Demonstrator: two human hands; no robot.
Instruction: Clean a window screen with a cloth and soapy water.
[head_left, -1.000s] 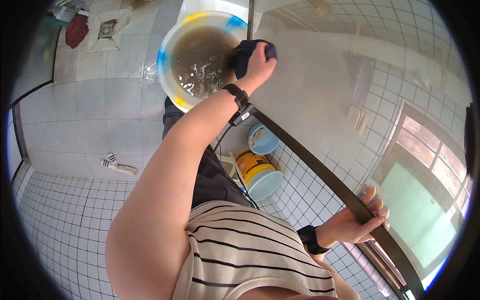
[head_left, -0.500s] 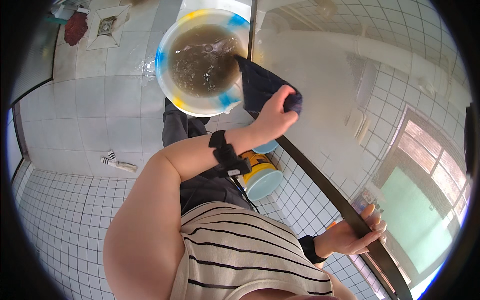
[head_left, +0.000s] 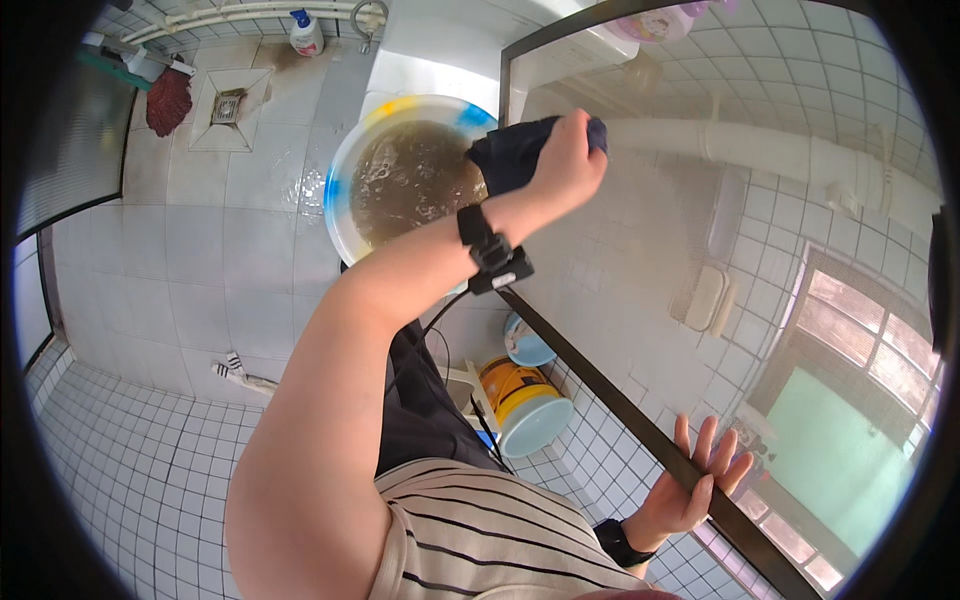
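My left hand [head_left: 568, 165] is closed around a dark navy cloth [head_left: 512, 155], holding it against or just above a dark-framed, see-through panel [head_left: 640, 240]. I cannot tell whether the pane is glass or mesh. One end of the cloth hangs toward a round white tub [head_left: 340, 215] with blue and yellow patches, which holds murky brown water [head_left: 415, 180]. At the lower right, my right hand [head_left: 690, 490] rests at the panel's dark frame [head_left: 620, 400]. Its fingers are stretched out and spread beyond the frame, with the thumb on the near side. Both wrists wear black straps.
Beside my legs stand a yellow and pale blue bucket [head_left: 535, 425] and a light blue basin [head_left: 528, 340]. White socks [head_left: 240, 375] lie on the tiled floor. A floor drain [head_left: 227, 107], a dark red cloth [head_left: 169, 102] and a white bottle [head_left: 306, 35] are at the far left.
My left hand has moved the cloth farther away along the panel, near its far end. My right hand has loosened from around the frame, and its fingers have spread. The view has shifted.
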